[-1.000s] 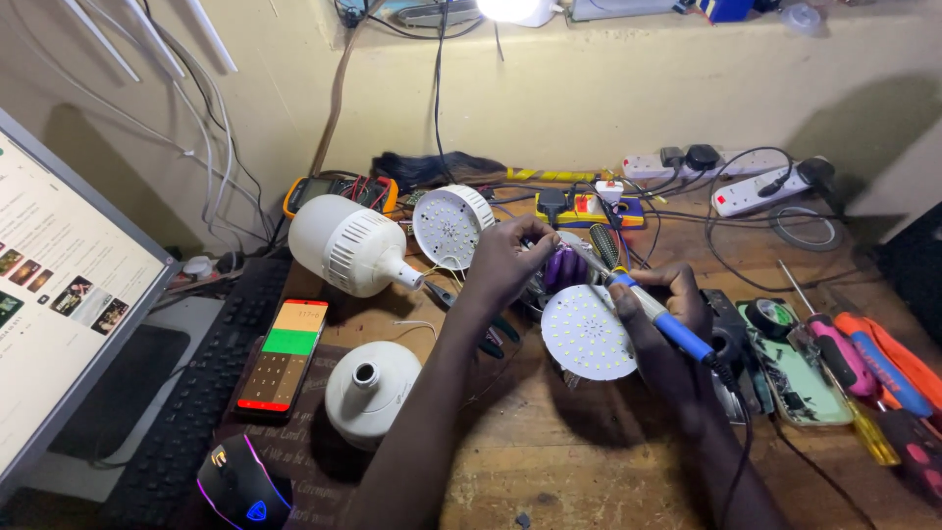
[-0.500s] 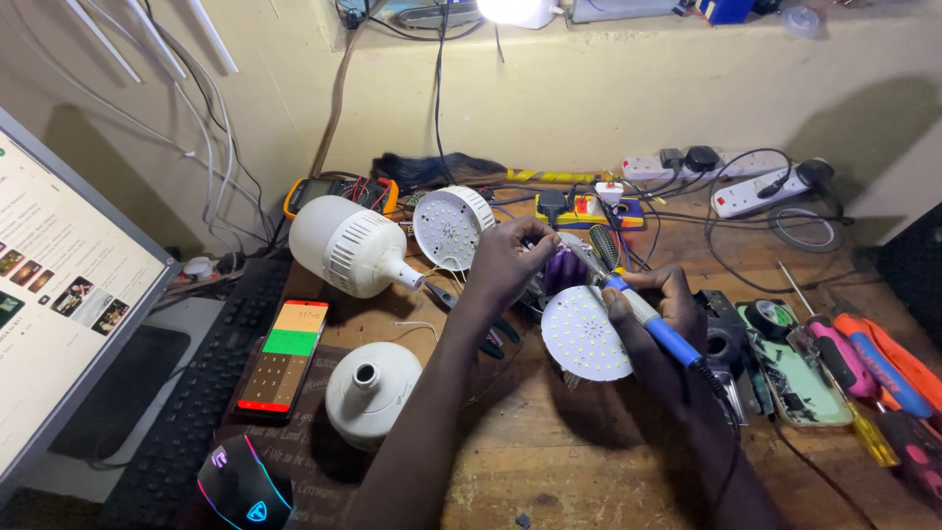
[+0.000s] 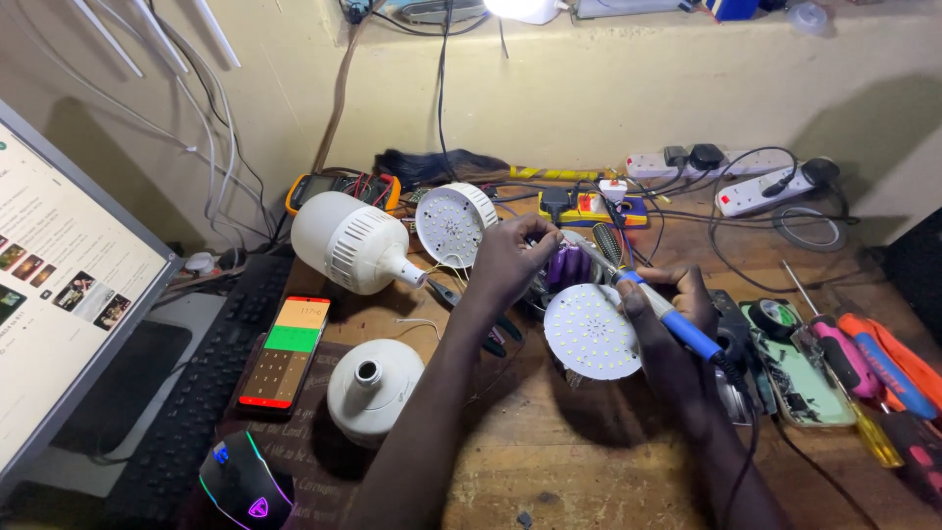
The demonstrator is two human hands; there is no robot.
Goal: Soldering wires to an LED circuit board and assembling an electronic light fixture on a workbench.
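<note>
My right hand (image 3: 667, 319) grips a blue-handled soldering iron (image 3: 677, 324), its tip pointing up-left toward the purple battery pack (image 3: 567, 265). My left hand (image 3: 510, 260) reaches over the wooden bench and pinches something small near that tip; a thin wire, I think. A round white LED disc (image 3: 592, 332) lies tilted between the two hands, just below the batteries. A second LED disc in a white housing (image 3: 451, 221) stands on edge to the left of my left hand.
A large white bulb body (image 3: 348, 240) and a white bulb base (image 3: 371, 385) lie at left, beside a phone (image 3: 285, 351), keyboard (image 3: 201, 393), mouse (image 3: 245, 483) and monitor (image 3: 59, 294). Power strips (image 3: 756, 186) sit at the back. Screwdrivers (image 3: 863, 363) lie at right.
The soldering iron tip and my right hand have shifted slightly up and left toward the batteries. My left hand stays near the tip.
</note>
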